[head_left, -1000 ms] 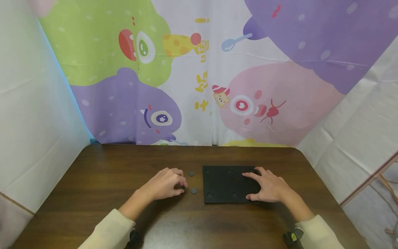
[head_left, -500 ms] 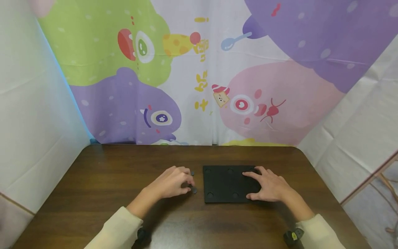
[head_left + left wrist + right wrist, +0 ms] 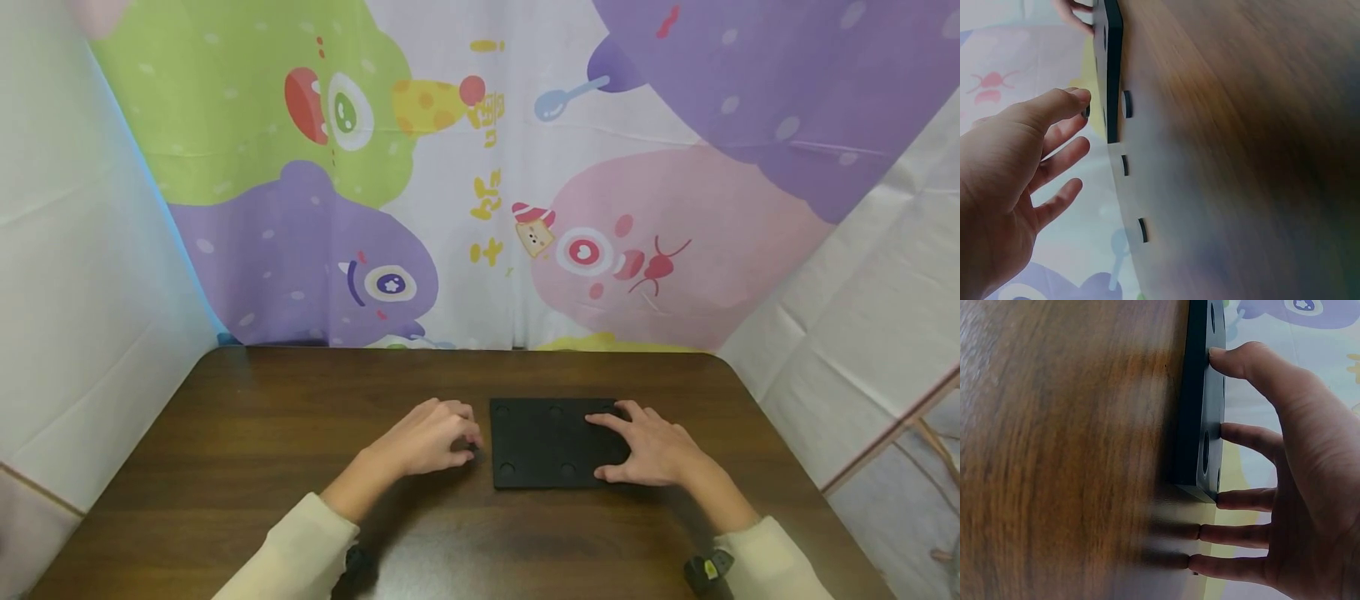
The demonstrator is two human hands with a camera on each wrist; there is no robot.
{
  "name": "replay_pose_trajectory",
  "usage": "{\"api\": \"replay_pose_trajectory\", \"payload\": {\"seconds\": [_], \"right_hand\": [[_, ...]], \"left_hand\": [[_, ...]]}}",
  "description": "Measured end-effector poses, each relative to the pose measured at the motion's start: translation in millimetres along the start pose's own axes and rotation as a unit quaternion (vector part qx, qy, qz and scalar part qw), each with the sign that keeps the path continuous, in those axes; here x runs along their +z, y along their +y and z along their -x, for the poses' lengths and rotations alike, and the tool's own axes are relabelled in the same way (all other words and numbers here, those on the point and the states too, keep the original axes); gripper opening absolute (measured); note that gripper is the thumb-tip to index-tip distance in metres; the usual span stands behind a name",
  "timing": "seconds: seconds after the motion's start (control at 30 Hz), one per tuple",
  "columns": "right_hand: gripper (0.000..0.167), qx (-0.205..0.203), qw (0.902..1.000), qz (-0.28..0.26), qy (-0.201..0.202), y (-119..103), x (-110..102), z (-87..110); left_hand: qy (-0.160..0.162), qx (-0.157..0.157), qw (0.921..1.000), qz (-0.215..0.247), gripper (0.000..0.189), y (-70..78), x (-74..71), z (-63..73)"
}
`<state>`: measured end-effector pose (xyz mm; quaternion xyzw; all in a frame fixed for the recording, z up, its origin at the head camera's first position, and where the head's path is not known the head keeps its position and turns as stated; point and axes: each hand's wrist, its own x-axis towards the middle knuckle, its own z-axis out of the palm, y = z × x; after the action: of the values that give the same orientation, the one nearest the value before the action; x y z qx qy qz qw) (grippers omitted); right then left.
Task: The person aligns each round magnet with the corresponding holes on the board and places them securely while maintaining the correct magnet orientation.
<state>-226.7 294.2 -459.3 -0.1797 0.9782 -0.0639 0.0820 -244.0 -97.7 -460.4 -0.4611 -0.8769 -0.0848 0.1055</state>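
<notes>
A black rectangular board [image 3: 536,446] with round recesses lies flat on the table. Just left of it hovers my left hand [image 3: 429,437]; in the left wrist view its thumb and index finger pinch a small dark disc [image 3: 1087,112], mostly covered by the fingertips. The other left fingers are loosely bent. On the tabletop below that hand are a first disc [image 3: 1127,104] close to the board, a second disc [image 3: 1125,165] and a third disc [image 3: 1143,230]. My right hand [image 3: 651,446] rests spread over the board's right end, thumb and index fingertips touching its top, outer fingers beyond its edge.
The brown wooden table [image 3: 570,550] carries the board and discs. A cartoon-printed curtain [image 3: 480,308] hangs behind its far edge. White sheets stand at the left and right sides. Dark bands sit at both wrists.
My left hand has moved right toward the board, and it now hides the discs that showed beside the board in the earlier head views. The right hand and board have stayed put.
</notes>
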Motion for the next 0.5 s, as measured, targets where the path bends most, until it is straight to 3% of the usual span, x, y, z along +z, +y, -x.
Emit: {"api": "replay_pose_trajectory", "payload": {"seconds": [0.5], "right_hand": [[0.09,-0.002,1.0,-0.001,0.004,1,2,0.2]], "left_hand": [[-0.025,-0.01,0.9996,0.006,0.01,11.4,2.5,-13.5]]}}
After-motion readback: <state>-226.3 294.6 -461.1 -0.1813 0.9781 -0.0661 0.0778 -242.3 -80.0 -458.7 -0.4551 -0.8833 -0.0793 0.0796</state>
